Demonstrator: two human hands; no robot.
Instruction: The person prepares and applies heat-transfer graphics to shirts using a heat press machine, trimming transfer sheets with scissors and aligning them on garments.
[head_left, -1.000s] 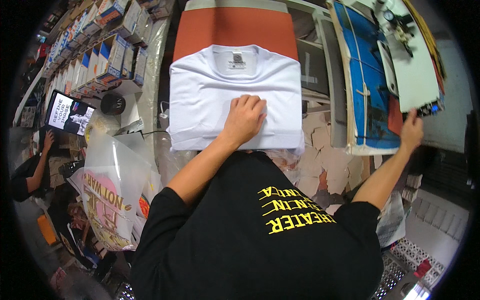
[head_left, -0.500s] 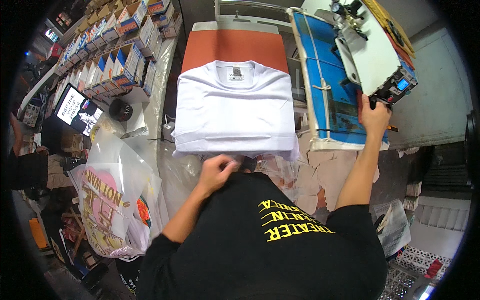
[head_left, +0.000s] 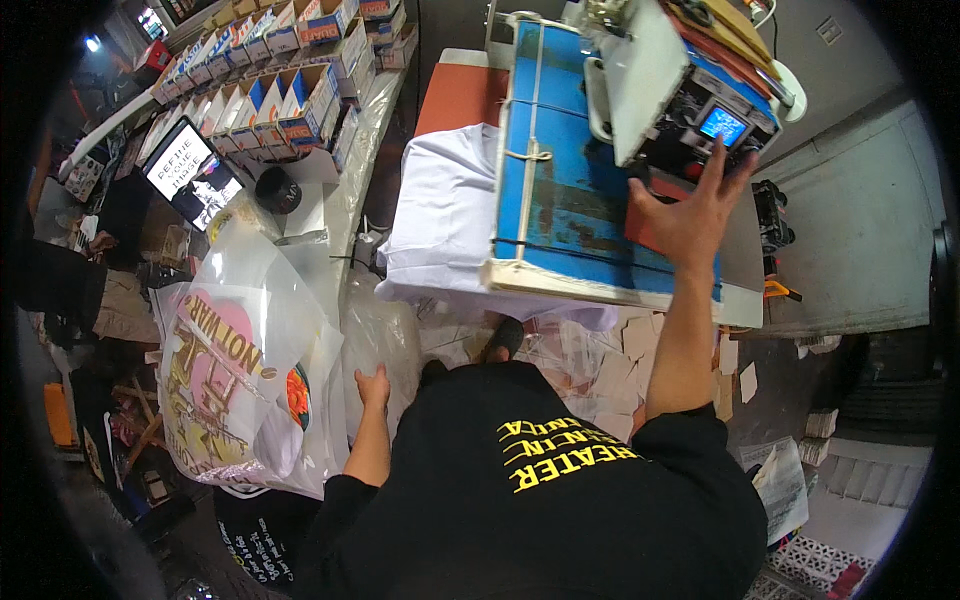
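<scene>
One white fabric shirt (head_left: pixel 440 215) lies on an orange-red flat pad (head_left: pixel 460 97), left of the right hand (head_left: pixel 695 220), whose fingers splay at a black box-shaped controller (head_left: pixel 678 135). Whether the left hand (head_left: pixel 373 388) grips, I cannot tell. White-and-blue cardboard boxes (head_left: pixel 298 112) stand at the left

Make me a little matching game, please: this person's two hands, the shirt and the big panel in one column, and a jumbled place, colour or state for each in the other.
Things:
1. Left hand
2. Shirt
3. Right hand
4. Panel

Descriptions:
A. Blue, with a knotted cord
B. Spread, fingertips at a lit screen
C. Low, near clear plastic
D. White, partly hidden from view

Pairs: 1-C, 2-D, 3-B, 4-A
</scene>
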